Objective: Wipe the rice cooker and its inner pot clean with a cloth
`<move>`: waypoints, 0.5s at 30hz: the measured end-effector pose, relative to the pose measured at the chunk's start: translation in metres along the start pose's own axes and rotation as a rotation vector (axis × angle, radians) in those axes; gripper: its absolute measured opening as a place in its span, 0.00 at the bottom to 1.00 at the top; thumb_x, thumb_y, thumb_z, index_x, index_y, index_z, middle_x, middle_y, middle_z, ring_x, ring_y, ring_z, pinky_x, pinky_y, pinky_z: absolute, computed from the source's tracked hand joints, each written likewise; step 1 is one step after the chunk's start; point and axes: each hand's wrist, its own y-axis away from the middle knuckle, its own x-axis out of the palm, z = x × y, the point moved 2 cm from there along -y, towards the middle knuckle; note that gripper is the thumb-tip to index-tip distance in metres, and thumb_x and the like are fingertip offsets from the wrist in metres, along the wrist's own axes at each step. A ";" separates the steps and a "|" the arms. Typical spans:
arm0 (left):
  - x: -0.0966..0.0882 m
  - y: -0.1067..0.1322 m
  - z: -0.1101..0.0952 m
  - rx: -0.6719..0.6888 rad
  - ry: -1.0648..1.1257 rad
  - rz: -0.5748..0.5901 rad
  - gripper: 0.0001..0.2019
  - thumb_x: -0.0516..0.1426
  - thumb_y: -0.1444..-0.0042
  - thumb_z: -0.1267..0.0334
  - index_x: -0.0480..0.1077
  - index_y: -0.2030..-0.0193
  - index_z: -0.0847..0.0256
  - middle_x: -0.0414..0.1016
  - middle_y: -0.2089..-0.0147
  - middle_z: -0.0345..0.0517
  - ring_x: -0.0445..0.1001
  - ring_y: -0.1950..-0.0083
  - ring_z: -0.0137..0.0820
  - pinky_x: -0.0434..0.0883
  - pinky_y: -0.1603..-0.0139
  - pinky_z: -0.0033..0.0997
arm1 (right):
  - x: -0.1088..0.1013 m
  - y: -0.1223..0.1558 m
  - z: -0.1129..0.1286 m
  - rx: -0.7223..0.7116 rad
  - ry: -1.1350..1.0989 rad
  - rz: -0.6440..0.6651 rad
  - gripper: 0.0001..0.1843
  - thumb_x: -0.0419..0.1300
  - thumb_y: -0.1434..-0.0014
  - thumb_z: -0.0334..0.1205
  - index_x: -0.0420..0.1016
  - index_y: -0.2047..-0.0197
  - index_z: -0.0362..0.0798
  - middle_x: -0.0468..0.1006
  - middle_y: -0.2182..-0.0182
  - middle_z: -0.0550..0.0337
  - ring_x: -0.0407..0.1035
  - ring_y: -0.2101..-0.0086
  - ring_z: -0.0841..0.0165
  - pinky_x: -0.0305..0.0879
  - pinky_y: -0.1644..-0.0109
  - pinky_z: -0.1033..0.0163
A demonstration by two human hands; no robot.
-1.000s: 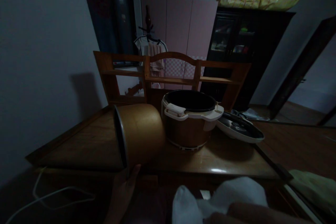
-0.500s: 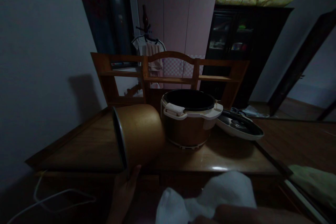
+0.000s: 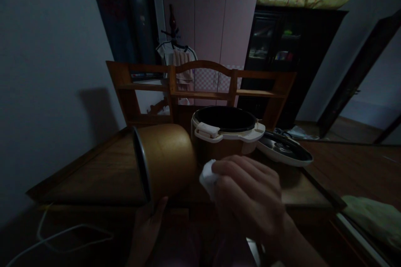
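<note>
Two hands were at the near edge of the dim wooden tabletop (image 3: pixel 103 175). The left hand (image 3: pixel 145 229) rose from below that edge with its thumb laid against the lower rim of a bronze-coloured inner pot (image 3: pixel 166 158). Its other fingers were lost in the dark, so I could not tell whether they gripped the rim or only steadied it. The inner pot lay on its side near the middle of the near edge, its open mouth turned left and toward the camera, its rounded base just beside the cooker body (image 3: pixel 225 131).

The right hand (image 3: pixel 250 196) was raised above the near edge, right of the pot and in front of the cooker body, back of the hand up. Its fingers were curled together and clamped on a white cloth (image 3: pixel 207 177). A bunched corner of the cloth stuck out at the fingertips, close to the pot's base; whether it touched the pot could not be told.

The cooker body stood upright and open toward the back of the tabletop, its dark cavity showing. Its lid (image 3: pixel 285 150) lay tilted just beside it, toward the right edge. A wooden shelf rack (image 3: pixel 200 87) ran along the far edge. A pale cable (image 3: pixel 62 233) hung in loops below the near left corner.
</note>
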 end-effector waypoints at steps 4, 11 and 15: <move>0.004 -0.003 -0.006 -0.046 0.015 0.031 0.23 0.54 0.48 0.40 0.79 0.67 0.57 0.81 0.66 0.51 0.80 0.57 0.46 0.75 0.55 0.37 | 0.028 -0.011 -0.008 0.186 -0.056 -0.090 0.08 0.52 0.36 0.26 0.68 0.64 0.47 0.77 0.65 0.57 0.71 0.64 0.68 0.67 0.61 0.63; 0.004 -0.004 -0.013 -0.114 0.021 0.075 0.22 0.54 0.47 0.42 0.76 0.77 0.59 0.80 0.74 0.50 0.79 0.68 0.44 0.76 0.64 0.36 | 0.079 -0.035 -0.011 0.157 -0.255 -0.171 0.22 0.44 0.33 0.22 0.61 0.38 0.41 0.73 0.45 0.49 0.65 0.42 0.66 0.65 0.38 0.60; 0.006 -0.001 -0.022 -0.094 0.102 0.136 0.20 0.53 0.44 0.46 0.77 0.71 0.60 0.80 0.71 0.49 0.79 0.65 0.43 0.75 0.62 0.35 | 0.112 -0.028 -0.005 0.046 -0.199 0.028 0.28 0.42 0.36 0.20 0.57 0.34 0.35 0.66 0.38 0.45 0.56 0.36 0.64 0.61 0.33 0.57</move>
